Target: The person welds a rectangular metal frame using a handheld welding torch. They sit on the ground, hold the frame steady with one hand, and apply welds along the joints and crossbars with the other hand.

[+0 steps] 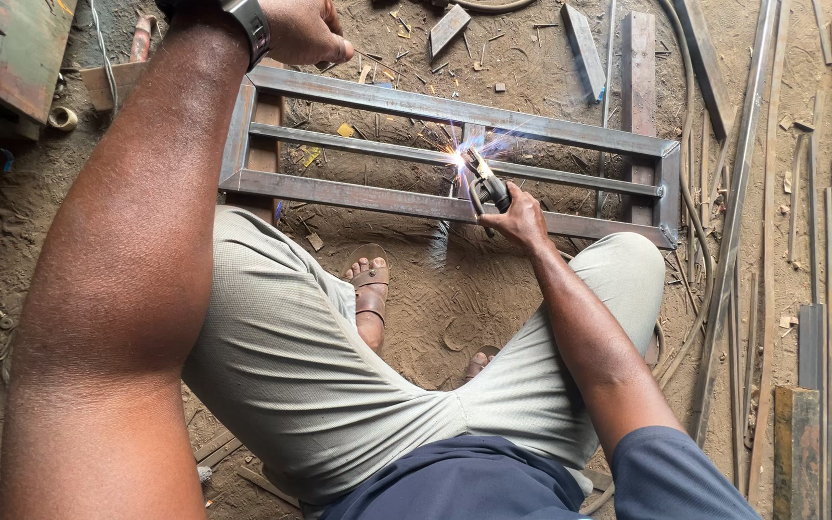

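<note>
Left hand point(302, 29) — at the upper left, wristwatch point(247, 24) on the wrist, fingers curled and resting at the top left corner of the steel frame point(358, 197). Whether this grip is clamped on the rail or only pressing down cannot be told; the fingertips are hidden.

Steel frame — rectangular, rusted box-section rails with a thinner middle bar, lying flat on the dirt floor point(435, 289) across the person's knees, just beyond a sandalled foot point(370, 284).

Weld point point(456, 159) — bright arc and sparks on the middle bar, near the frame's centre, touching the electrode tip.

Electrode holder point(485, 181) — held in the right hand point(517, 217), grip closed tight around its handle. The frame lies directly under and ahead of this hand; the arc sits just up and left of the knuckles.

Offcuts and steel strips point(820, 289) — scattered at the right, apart from the work; cable point(695, 241) curves past the frame's right end.

Hazards, as judged:
- Sparks fall near bare forearms, toes and light trousers — burns likely, no gloves seen.
- The left hand rests on the metal being welded; heat could travel along the rail.
- If that hand eases off, the frame may shift and break the arc or misplace the bead.
- The cable near the knee could snag and tug the holder.
</note>
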`<state>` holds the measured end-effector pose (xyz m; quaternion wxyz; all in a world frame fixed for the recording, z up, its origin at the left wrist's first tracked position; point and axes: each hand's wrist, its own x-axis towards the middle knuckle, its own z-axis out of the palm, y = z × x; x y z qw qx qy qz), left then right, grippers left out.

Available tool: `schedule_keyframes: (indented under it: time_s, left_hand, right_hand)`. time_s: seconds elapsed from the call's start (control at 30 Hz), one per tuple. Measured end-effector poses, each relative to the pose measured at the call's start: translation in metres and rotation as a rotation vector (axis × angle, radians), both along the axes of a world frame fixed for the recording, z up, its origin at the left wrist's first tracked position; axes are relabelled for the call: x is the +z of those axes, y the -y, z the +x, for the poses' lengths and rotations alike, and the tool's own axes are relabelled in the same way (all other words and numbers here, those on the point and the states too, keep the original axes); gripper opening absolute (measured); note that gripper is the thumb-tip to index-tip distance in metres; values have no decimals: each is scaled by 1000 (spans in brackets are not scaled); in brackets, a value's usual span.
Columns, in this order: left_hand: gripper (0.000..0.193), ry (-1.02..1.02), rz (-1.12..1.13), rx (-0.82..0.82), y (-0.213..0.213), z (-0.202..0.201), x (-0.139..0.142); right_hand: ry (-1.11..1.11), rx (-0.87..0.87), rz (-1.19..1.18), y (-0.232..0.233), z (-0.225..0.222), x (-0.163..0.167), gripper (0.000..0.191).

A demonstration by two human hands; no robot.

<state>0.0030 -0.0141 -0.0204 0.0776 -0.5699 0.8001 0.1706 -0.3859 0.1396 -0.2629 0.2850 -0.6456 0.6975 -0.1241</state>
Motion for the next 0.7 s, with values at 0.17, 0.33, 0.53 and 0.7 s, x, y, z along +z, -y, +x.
schedule_keyframes:
  time_s: [0.17,0.33,0.53,0.7]
  left_hand:
    - [47,-3,22,11,3,0,-3]
    - [48,-9,33,-6,2,-1,1]
    - [46,8,32,3,3,-2,0]
    - [45,-8,40,61,4,-5,-4]
  right_hand:
    - [14,-6,12,0,0,1,67]
    - [32,-5,26,1,-1,-2,68]
    - [32,4,29,1,-1,-1,65]
    - [30,-10,45,1,-1,-1,67]
